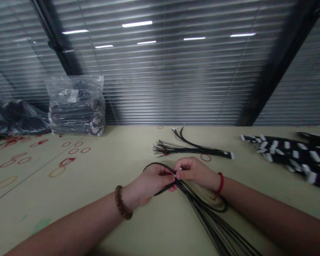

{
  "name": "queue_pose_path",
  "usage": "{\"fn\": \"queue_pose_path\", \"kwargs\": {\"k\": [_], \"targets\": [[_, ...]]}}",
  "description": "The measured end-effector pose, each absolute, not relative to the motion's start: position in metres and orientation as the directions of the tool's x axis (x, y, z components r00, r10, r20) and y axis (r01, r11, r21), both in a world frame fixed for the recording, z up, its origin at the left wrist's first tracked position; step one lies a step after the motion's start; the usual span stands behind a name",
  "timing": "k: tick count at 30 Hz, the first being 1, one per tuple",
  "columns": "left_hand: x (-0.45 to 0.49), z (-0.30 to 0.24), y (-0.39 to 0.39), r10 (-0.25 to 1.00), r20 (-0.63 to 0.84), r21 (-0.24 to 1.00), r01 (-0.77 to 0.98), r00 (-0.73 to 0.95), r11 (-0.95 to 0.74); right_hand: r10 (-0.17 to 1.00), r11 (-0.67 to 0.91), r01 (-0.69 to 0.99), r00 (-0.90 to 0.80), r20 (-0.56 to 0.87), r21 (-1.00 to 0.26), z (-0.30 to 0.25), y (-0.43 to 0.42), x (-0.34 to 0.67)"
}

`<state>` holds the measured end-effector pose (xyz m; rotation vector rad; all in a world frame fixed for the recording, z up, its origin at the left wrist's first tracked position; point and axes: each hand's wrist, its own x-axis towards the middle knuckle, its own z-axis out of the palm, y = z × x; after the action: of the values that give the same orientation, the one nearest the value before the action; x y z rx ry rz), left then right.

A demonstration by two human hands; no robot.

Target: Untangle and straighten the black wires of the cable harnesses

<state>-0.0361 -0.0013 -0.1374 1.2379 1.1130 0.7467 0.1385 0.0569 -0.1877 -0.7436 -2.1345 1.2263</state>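
Note:
Near the middle of the table, my left hand (158, 181) is closed around a bundle of thin black cables (200, 204). Part of the bundle loops behind that hand, and the long strands trail toward the lower right. My right hand (193, 171) meets the left at the bundle, thumb and fingers pinched on a small white end (179, 170), perhaps a connector; the fingers hide most of it. Just beyond both hands lies another black cable bunch (194, 149) with a white end at its right and loose strands fanned to the left.
Red rubber bands (73, 151) and a yellow band (57, 172) are scattered at the left. A clear plastic bag of cables (77, 110) stands at the back left. Several black bundles with white ends (296, 154) are piled at the right. Window blinds (176, 78) rise behind the table.

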Motion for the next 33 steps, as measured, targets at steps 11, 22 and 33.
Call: {"fn": "queue_pose_path", "kwargs": {"k": [11, 22, 33], "targets": [[-0.054, -0.151, 0.010, 0.935, -0.125, 0.992, 0.058, 0.333, 0.112, 0.830, 0.553, 0.596, -0.459, 0.317, -0.582, -0.123, 0.015, 0.137], [-0.066, -0.163, 0.003, 0.931, -0.006, 0.998, -0.062, 0.365, 0.031, 0.875, 0.407, 0.793, -0.481, -0.055, -0.454, -0.137, -0.038, 0.146], [-0.068, -0.164, -0.002, 0.853, 0.055, 0.960, -0.263, 0.519, 0.098, 0.847, 0.464, 0.657, -0.526, 0.079, -0.594, -0.121, -0.014, 0.110]]}}
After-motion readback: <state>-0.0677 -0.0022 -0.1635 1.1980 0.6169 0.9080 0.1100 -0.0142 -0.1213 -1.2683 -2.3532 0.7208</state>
